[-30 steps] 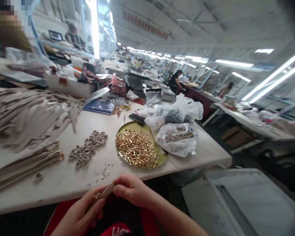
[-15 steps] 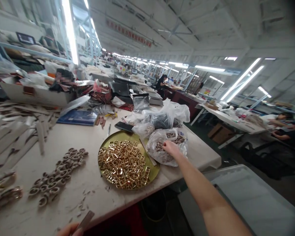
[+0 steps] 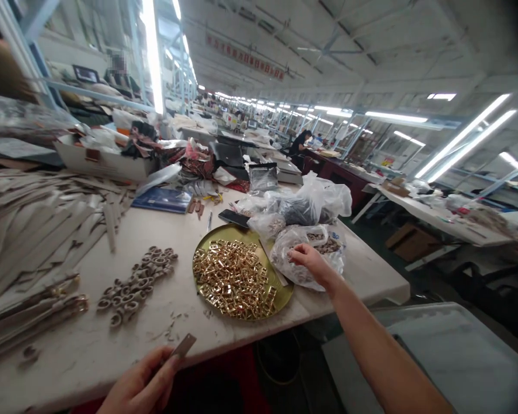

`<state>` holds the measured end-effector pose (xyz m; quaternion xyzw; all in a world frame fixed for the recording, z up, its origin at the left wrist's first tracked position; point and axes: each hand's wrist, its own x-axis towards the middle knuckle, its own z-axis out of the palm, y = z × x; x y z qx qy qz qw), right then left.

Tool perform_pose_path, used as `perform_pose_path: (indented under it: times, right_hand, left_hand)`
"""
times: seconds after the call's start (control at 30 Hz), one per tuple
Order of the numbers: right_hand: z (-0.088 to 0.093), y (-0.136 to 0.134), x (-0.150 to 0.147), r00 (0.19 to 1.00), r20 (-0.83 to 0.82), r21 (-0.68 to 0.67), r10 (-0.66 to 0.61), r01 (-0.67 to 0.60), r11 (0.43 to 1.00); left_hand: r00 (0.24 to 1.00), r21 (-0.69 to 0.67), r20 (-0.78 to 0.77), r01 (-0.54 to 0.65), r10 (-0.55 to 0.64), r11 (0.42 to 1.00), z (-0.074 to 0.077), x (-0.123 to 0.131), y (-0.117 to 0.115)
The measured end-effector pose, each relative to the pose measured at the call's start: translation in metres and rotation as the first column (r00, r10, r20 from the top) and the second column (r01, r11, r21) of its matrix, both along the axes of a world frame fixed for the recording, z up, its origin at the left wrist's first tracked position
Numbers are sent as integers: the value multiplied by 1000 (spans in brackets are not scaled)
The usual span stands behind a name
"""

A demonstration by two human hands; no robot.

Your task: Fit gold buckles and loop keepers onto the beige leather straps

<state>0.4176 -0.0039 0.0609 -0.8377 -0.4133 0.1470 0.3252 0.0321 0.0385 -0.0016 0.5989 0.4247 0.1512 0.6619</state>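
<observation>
My left hand (image 3: 140,384) is at the table's near edge, closed on a short tan strap piece (image 3: 182,345) that sticks up past my fingers. My right hand (image 3: 307,260) is stretched out over a clear plastic bag of small brown pieces (image 3: 323,247), fingers curled in a pinch; what they hold is too small to make out. Left of that hand sits a round gold tray (image 3: 285,290) heaped with gold metal buckles (image 3: 234,278). A loose pile of brown leather loops (image 3: 138,283) lies on the table further left.
Stacks of tan straps (image 3: 34,224) cover the table's left side. A black phone (image 3: 233,218), more plastic bags (image 3: 315,198) and boxes of scraps stand behind the tray. A grey bin (image 3: 449,356) sits low at right. Other people work at distant tables.
My right hand left the strap piece, reached out to the plastic bag and now sits pinched over its mouth. My left hand kept the strap piece near the table edge.
</observation>
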Motion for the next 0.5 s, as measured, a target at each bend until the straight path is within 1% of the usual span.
perform_pose_path:
  times: [0.03, 0.07, 0.1, 0.13, 0.17, 0.2, 0.23, 0.27, 0.3, 0.33, 0.4, 0.43, 0.5]
  right_hand:
    - [1, -1, -22, 993, -93, 24, 77, -75, 997]
    - [1, -2, -46, 964, -210, 64, 165, -154, 986]
    - [0, -4, -71, 851, -448, 177, 275, -218, 960]
    - [-2, -5, -97, 684, -632, 274, 364, -243, 931]
    - [-3, -7, -121, 518, -746, 334, 418, -252, 908]
    - [-5, -8, -145, 370, -817, 368, 443, -256, 894]
    - [-7, -8, -166, 263, -852, 390, 452, -256, 885]
    - [-9, -8, -184, 189, -872, 399, 451, -256, 880]
    - [-11, -8, -199, 141, -884, 404, 446, -254, 879]
    - [-13, -7, -211, 112, -890, 406, 442, -245, 880]
    - [-18, -5, -227, 92, -901, 397, 425, -226, 890]
    - [-20, -4, -232, 106, -903, 388, 417, -220, 895]
    - [-23, -3, -238, 184, -891, 372, 415, -226, 900]
  left_hand:
    - [1000, 14, 2, 10, -10, 1000, 11, 4, -2]
    - [1000, 22, 8, 29, -29, 999, 22, 7, -4]
    - [999, 36, 18, 27, -28, 999, 32, 10, -7]
    - [999, 47, 35, 1, -3, 999, 40, 12, -9]
    - [999, 39, 46, 5, -7, 999, 46, 13, -11]
    - [998, 40, 63, -4, 2, 999, 50, 13, -13]
    - [996, 46, 83, -15, 11, 999, 53, 11, -14]
    - [995, 52, 97, -21, 16, 998, 53, 8, -16]
    - [994, 62, 107, -29, 22, 998, 52, 4, -17]
    - [993, 72, 112, -38, 29, 997, 51, 0, -18]
    - [992, 87, 115, -61, 51, 994, 47, -8, -18]
    - [991, 91, 118, -79, 68, 993, 45, -11, -18]
    - [986, 91, 129, -117, 105, 989, 41, -16, -18]
